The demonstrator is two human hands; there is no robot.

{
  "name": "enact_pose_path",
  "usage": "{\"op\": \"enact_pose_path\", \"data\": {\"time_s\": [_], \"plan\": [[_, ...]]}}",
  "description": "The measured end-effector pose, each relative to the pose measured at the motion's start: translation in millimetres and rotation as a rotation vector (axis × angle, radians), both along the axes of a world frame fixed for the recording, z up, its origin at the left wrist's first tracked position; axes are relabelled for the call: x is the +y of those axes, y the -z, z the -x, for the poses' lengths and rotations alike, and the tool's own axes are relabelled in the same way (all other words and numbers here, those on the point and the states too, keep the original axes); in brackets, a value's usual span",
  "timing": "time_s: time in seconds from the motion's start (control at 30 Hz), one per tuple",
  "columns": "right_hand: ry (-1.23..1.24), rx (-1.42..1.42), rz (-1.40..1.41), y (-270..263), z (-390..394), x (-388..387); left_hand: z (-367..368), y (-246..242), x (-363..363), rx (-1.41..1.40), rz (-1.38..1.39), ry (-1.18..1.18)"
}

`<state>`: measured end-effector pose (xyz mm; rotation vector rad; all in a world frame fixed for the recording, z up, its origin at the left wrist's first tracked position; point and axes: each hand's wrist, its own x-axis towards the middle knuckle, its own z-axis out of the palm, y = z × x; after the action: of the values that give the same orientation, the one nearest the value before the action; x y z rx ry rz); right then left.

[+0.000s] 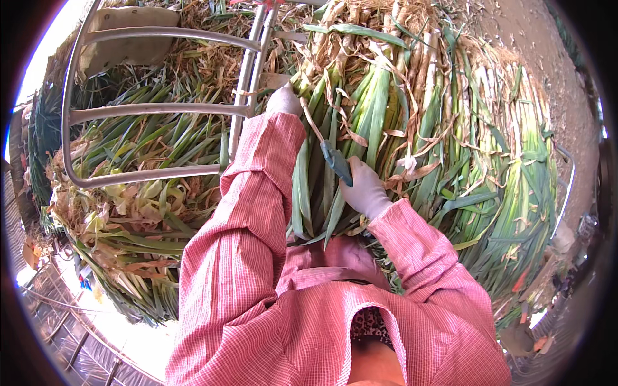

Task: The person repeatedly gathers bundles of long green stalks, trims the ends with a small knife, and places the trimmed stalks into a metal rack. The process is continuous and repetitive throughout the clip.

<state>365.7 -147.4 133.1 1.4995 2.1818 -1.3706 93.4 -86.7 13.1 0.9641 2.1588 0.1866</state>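
My left hand (284, 100), in a pale glove, is at the pale lower ends of several long green onions (379, 103), beside the metal frame's post. Its fingers are turned away from view, so their grip is hidden. In my right hand (364, 186), also gloved, is a hand tool (335, 161) with a teal handle. A narrow, slightly curved metal shaft runs from the handle up towards my left hand; its far end is not clear. Loose green leaves hang between my two hands, and dry brown husks cling to the stalks.
A tubular metal frame (159, 110) stands at the left, over heaped onion leaves and peelings (130, 198). A stuffed sack (128, 38) lies behind it. More onions (519, 144) lie in rows at the right, beside bare soil (572, 120) and a bent metal rod (569, 193).
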Motion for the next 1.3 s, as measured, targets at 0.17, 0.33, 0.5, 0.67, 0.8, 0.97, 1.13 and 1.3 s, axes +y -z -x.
{"op": "enact_pose_path", "data": {"time_s": [0.17,0.33,0.5,0.67,0.8,0.97,1.13,1.3], "plan": [[0.021,0.024,-0.059,10.4,11.4,7.8,17.1,11.1,-6.7,-0.351,-0.206,-0.317],[-0.004,-0.136,0.069,10.4,15.6,12.8,44.2,-16.2,-18.9,0.246,-0.587,-0.362],[0.013,-0.194,0.113,6.4,18.5,15.8,30.6,-41.5,-32.8,0.251,-0.378,-0.049],[-0.016,-0.272,0.120,-1.7,27.8,20.3,-9.1,-8.9,-24.2,0.148,-0.365,0.066],[-0.035,-0.313,0.123,-6.2,35.5,29.7,-10.1,8.6,-4.2,0.132,-0.163,-0.019],[0.026,-0.315,0.062,-2.4,37.5,38.4,5.1,10.8,2.8,-0.008,-0.130,0.015],[-0.037,-0.343,0.055,0.5,34.3,31.8,5.0,25.5,0.3,0.000,-0.197,-0.043],[0.028,-0.323,0.064,-1.3,34.2,27.7,12.3,14.6,0.7,-0.324,-0.049,-0.076]]}}
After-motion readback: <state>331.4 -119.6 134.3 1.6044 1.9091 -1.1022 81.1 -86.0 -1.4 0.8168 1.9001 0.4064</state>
